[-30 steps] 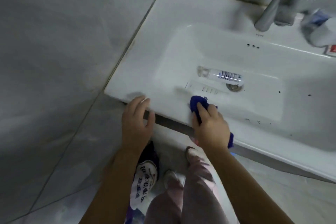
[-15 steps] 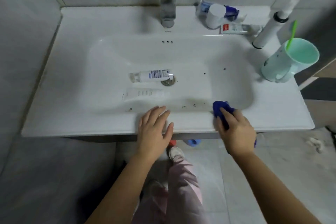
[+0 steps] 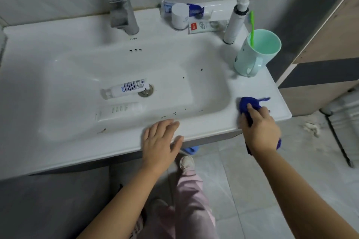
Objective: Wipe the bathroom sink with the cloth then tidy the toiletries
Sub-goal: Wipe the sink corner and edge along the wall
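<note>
- The right hand (image 3: 259, 130) is closed over a dark blue cloth (image 3: 249, 104), which is pressed against the front right ledge of the white sink (image 3: 258, 87); the cloth is bunched into a ball ahead of the fingers, and a thin tail is trailed to the right.
- The left hand (image 3: 160, 142) is laid flat and open on the sink's front rim, with nothing held.
- In the basin, a white tube (image 3: 125, 88) with a barcode label is seen lying on its side, its long axis running left to right, the clear cap to the left and the other end beside the drain (image 3: 145, 91).
- A second, paler tube (image 3: 118, 109) is laid just in front of it, roughly parallel.
- Dark specks are scattered across the basin.
- On the right ledge a mint cup (image 3: 256, 52) is stood upright with a green toothbrush (image 3: 252, 27) inside.
</note>
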Demonstrator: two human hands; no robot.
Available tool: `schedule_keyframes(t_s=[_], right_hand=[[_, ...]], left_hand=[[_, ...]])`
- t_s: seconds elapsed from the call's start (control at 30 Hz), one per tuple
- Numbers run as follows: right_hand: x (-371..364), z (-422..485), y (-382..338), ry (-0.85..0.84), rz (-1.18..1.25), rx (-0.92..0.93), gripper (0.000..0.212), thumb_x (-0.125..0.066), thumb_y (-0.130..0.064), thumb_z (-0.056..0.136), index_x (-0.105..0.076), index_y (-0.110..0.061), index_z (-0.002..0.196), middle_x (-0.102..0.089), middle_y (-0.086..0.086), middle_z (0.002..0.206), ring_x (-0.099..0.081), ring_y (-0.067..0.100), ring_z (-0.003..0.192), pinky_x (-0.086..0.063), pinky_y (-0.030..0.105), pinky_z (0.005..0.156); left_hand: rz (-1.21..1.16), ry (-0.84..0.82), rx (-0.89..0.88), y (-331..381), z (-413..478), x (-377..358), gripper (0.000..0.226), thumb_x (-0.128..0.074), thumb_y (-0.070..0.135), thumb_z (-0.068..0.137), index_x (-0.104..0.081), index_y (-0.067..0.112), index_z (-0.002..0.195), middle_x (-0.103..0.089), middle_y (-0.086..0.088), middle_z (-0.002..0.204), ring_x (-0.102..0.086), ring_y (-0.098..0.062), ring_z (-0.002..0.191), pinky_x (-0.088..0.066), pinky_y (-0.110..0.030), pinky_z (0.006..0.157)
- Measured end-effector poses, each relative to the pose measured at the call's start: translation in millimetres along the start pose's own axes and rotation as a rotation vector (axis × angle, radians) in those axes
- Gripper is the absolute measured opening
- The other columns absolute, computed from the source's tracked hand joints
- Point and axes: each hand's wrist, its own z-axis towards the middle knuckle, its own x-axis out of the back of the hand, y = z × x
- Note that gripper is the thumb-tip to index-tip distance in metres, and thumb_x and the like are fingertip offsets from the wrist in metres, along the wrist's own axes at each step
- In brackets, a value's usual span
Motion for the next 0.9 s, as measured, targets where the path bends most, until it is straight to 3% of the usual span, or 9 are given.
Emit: schedule_keyframes(t_s=[0.2, 0.3, 0.4, 0.57, 0.67, 0.77, 0.9], right_hand=[[-21.1, -42.5, -95.1, -0.261, 0.084, 0.405, 0.038, -0.046, -0.032, 0.081, -0.068, -0.009, 0.101, -0.063, 0.009, 0.078, -0.060, 0.031, 0.058, -0.046, 0.030, 0.042], [-7.7, -35.0, -71.6, -0.271, 0.020, 0.271, 0.030, -0.059, -0.022, 0.085, -0.064, -0.007, 0.111, -0.063, 0.014, 0.088, -0.061, 0.036, 0.068, -0.048, 0.035, 0.048], [-5.3, -38.2, -83.6, -0.289, -0.001, 0.150, 0.033, -0.059, -0.017, 0.087, -0.060, -0.004, 0.117, -0.061, 0.019, 0.098, -0.059, 0.039, 0.075, -0.048, 0.039, 0.057], [-30.4, -42.8, -172.2, -0.578, 0.122, 0.512, 0.031, -0.053, -0.028, 0.089, -0.060, -0.015, 0.116, -0.057, 0.009, 0.101, -0.058, 0.031, 0.082, -0.043, 0.032, 0.066], [-46.6, -27.2, -208.4, -0.754, 0.194, 0.495, 0.035, -0.051, -0.033, 0.090, -0.055, -0.022, 0.123, -0.054, 0.001, 0.102, -0.055, 0.020, 0.080, -0.039, 0.027, 0.069], [-69.0, -21.6, -237.2, -0.859, 0.110, 0.581, 0.035, -0.048, -0.032, 0.091, -0.052, -0.019, 0.123, -0.055, 0.006, 0.109, -0.057, 0.024, 0.089, -0.042, 0.030, 0.075], [-95.7, -23.2, -271.1, -1.003, 0.044, 0.672, 0.033, -0.046, -0.033, 0.092, -0.053, -0.019, 0.122, -0.058, 0.008, 0.112, -0.057, 0.025, 0.095, -0.043, 0.032, 0.081]], left_hand=[[-0.087, -0.042, 0.023, -1.4, -2.8, 11.6, 0.040, -0.044, 0.038, 0.083, -0.065, 0.020, 0.111, -0.062, 0.002, 0.119, -0.044, -0.014, 0.110, -0.036, -0.034, 0.094], [-0.069, -0.053, 0.003, -19.3, -21.1, 22.8, 0.041, -0.043, 0.039, 0.084, -0.063, 0.018, 0.114, -0.058, -0.001, 0.126, -0.041, -0.018, 0.118, -0.036, -0.041, 0.100], [-0.062, 0.020, 0.145, -52.4, -43.4, 39.9, 0.040, -0.043, 0.038, 0.086, -0.062, 0.017, 0.113, -0.057, -0.003, 0.127, -0.040, -0.021, 0.121, -0.031, -0.043, 0.102], [-0.020, 0.168, 0.330, -105.8, -58.8, 71.1, 0.039, -0.043, 0.035, 0.085, -0.066, 0.013, 0.109, -0.058, -0.008, 0.125, -0.043, -0.024, 0.119, -0.035, -0.048, 0.100], [0.066, 0.227, 0.450, -150.3, -61.7, 87.4, 0.042, -0.044, 0.035, 0.085, -0.067, 0.009, 0.109, -0.058, -0.012, 0.127, -0.044, -0.028, 0.119, -0.033, -0.046, 0.100], [0.121, 0.257, 0.527, -191.6, -63.6, 101.1, 0.048, -0.046, 0.036, 0.082, -0.062, 0.003, 0.113, -0.054, -0.019, 0.128, -0.043, -0.032, 0.121, -0.034, -0.045, 0.100], [0.176, 0.213, 0.502, -221.6, -63.8, 105.4, 0.053, -0.044, 0.038, 0.082, -0.058, 0.000, 0.116, -0.053, -0.024, 0.127, -0.041, -0.032, 0.120, -0.031, -0.041, 0.099]])
